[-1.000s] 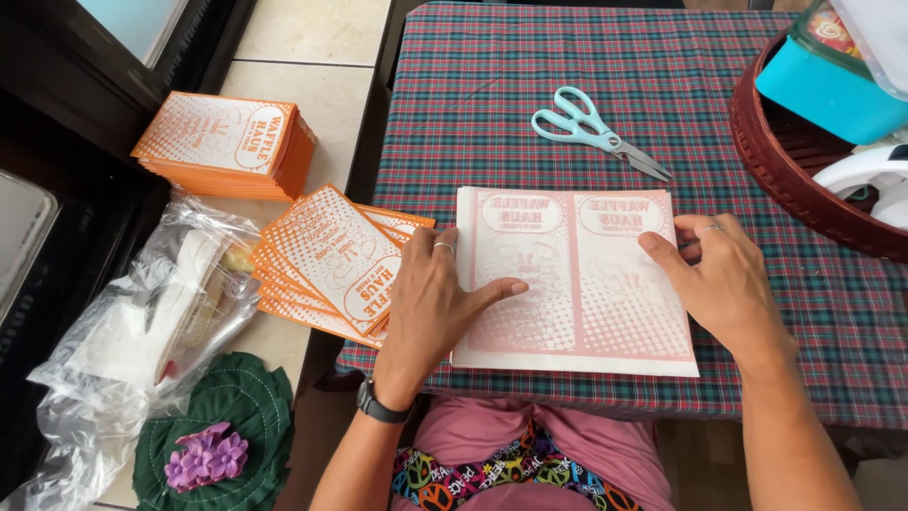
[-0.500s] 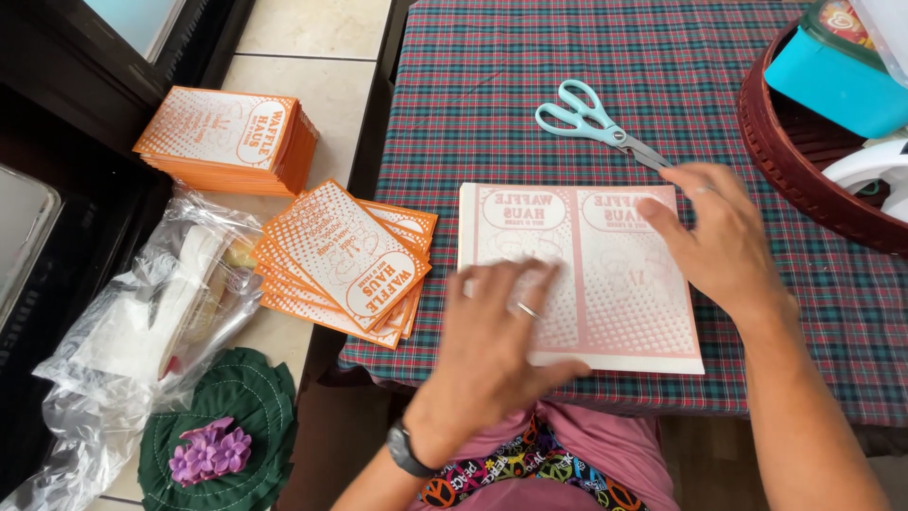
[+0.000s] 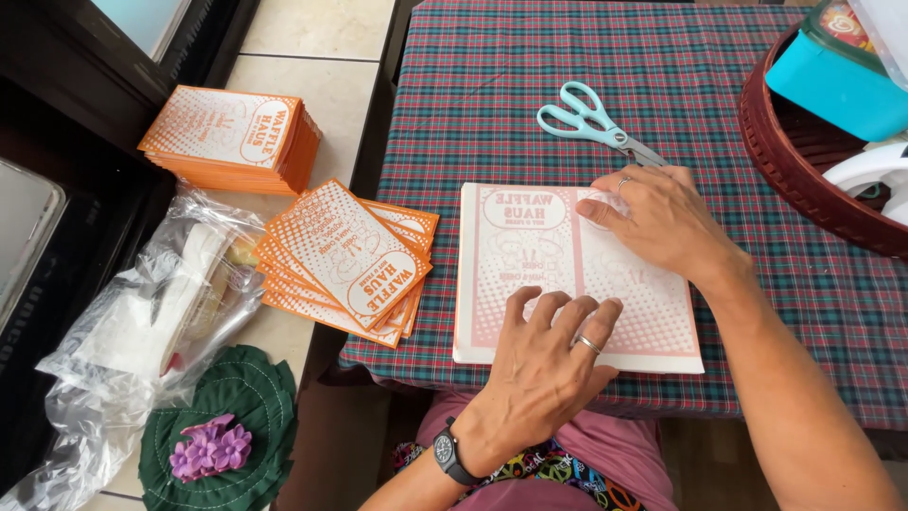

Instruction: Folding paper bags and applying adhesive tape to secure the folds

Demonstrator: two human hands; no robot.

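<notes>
A stack of white sheets (image 3: 501,274) with a pale orange print lies flat at the near edge of the plaid tablecloth (image 3: 492,85). My left hand (image 3: 549,355) rests palm down on the stack's near middle, fingers spread, with a ring and a wristwatch. Fingers together, my right hand (image 3: 662,222) lies flat on the stack's far right part, its fingertips pointing left near the fold line. Neither hand holds anything. Light blue scissors (image 3: 591,118) lie shut just beyond the stack, close to my right hand.
A fanned pile of orange printed cards (image 3: 345,255) overhangs the table's left edge; a squared orange stack (image 3: 232,137) sits further left. A crumpled plastic bag (image 3: 161,312) and a green mat with a purple flower (image 3: 222,435) lie lower left. A red-brown basket (image 3: 804,180) holds a teal box (image 3: 832,76).
My left hand slid from the stack's left edge to its near middle. My right hand moved from the right edge up and left across the sheet.
</notes>
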